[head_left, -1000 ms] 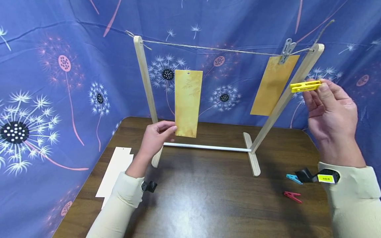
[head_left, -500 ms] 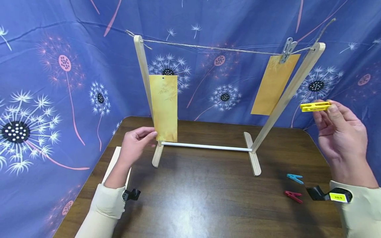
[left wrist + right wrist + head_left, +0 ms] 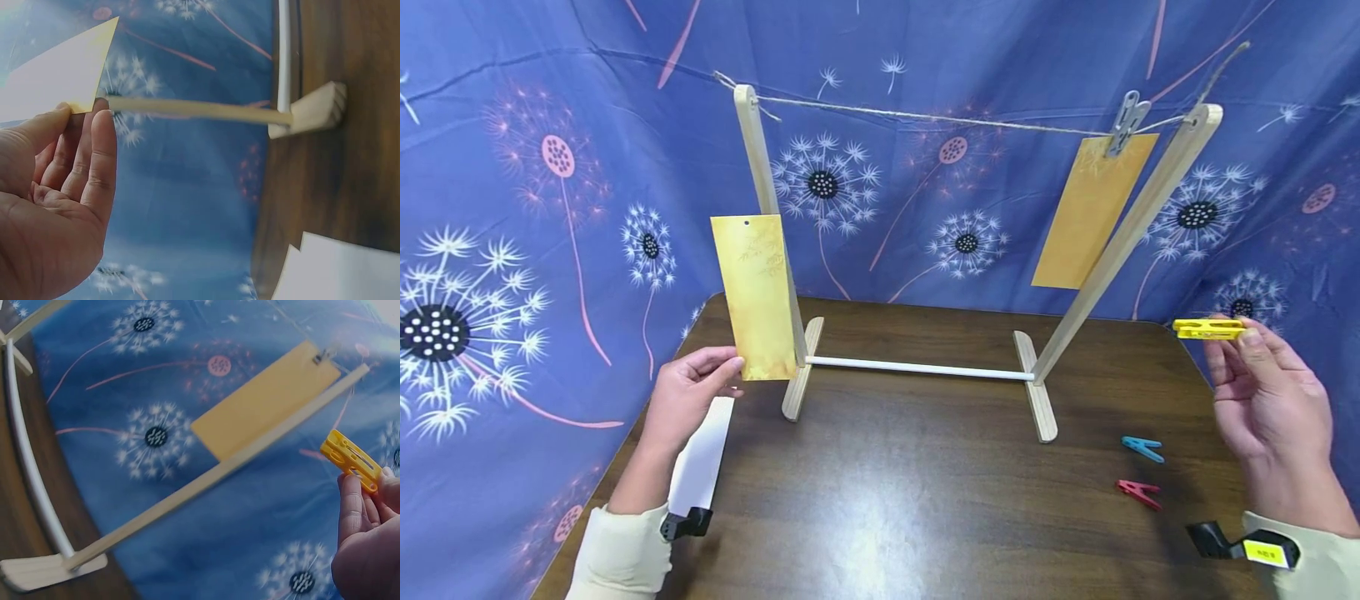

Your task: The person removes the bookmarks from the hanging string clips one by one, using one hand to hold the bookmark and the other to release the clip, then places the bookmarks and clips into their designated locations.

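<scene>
A person's left hand (image 3: 691, 398) pinched a yellow card (image 3: 756, 304) between thumb and fingers at its lower left corner, the card upright, its hole (image 3: 747, 222) at the top, in front of the left post (image 3: 756, 158) of a wooden rack; the right hand (image 3: 1276, 404) pinched a yellow clothespin (image 3: 1208, 329) by one end, well to the right; beyond, a gray clip (image 3: 1123, 129) held an orange card (image 3: 1093, 217) on a twine line (image 3: 925, 116); a blue clip (image 3: 1142, 448), a red clip (image 3: 1138, 492) and white sheets (image 3: 703, 458) lay on a brown table (image 3: 910, 483).
</scene>
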The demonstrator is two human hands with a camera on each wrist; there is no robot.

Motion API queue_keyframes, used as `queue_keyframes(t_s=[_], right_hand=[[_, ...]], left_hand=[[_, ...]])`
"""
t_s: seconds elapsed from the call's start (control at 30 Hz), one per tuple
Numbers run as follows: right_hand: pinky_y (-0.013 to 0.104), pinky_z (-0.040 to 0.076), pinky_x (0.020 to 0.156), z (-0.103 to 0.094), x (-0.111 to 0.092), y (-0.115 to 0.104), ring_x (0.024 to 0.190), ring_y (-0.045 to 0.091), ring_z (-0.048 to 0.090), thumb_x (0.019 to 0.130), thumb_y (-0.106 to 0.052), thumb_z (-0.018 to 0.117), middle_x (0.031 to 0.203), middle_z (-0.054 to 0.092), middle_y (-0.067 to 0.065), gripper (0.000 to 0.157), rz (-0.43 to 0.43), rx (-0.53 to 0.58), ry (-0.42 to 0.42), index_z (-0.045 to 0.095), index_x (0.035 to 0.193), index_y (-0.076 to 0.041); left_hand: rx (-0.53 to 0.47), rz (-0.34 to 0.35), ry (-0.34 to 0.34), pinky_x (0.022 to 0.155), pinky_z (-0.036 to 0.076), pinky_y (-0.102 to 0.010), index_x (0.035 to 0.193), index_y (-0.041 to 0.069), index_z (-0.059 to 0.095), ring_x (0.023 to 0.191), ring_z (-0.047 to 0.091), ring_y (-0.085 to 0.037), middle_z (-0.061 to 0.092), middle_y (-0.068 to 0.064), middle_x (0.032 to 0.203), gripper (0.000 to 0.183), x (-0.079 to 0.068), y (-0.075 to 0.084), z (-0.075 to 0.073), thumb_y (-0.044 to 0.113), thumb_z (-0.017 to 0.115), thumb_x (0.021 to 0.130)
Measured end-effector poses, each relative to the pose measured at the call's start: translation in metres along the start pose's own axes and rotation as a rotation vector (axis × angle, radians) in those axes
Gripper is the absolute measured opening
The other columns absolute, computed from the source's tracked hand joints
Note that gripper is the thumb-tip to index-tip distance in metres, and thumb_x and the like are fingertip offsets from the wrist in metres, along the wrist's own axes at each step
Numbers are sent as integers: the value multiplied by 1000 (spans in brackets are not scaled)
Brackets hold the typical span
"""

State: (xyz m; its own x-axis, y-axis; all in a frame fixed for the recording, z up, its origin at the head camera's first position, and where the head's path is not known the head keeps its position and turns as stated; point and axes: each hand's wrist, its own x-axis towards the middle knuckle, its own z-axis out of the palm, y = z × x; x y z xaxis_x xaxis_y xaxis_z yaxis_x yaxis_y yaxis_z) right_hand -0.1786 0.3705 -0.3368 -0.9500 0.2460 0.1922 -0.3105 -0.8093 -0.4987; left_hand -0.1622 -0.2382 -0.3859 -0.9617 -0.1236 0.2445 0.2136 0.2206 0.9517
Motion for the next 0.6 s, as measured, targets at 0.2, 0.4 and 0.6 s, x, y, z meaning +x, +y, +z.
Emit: queue_keyframes(t_s=[0.2,0.4,0.6], right_hand=[[34,49,93,-29,-13,1,106,31,63,97,10,42,117,62,24,29,49,25,9,58,121,12],[33,50,93,-55,-24,1,109,30,62,98,8,39,116,63,25,28,75,56,33,59,119,12],[34,49,95,-80,-35,-1,109,30,61,99,7,38,115,63,25,29,115,141,67,60,117,12]], left_hand=[[61,-49,20,64,60,-35,113,-7,64,75,70,-16,71,0,93,35,-11,-32,-23,19,69,91],[58,-125,45,63,60,-35,114,-8,63,75,70,-14,72,4,91,38,-21,-42,-40,20,70,89],[100,-213,41,61,60,-34,120,-11,58,75,68,-11,71,8,91,46,-34,-49,-53,22,69,90]])
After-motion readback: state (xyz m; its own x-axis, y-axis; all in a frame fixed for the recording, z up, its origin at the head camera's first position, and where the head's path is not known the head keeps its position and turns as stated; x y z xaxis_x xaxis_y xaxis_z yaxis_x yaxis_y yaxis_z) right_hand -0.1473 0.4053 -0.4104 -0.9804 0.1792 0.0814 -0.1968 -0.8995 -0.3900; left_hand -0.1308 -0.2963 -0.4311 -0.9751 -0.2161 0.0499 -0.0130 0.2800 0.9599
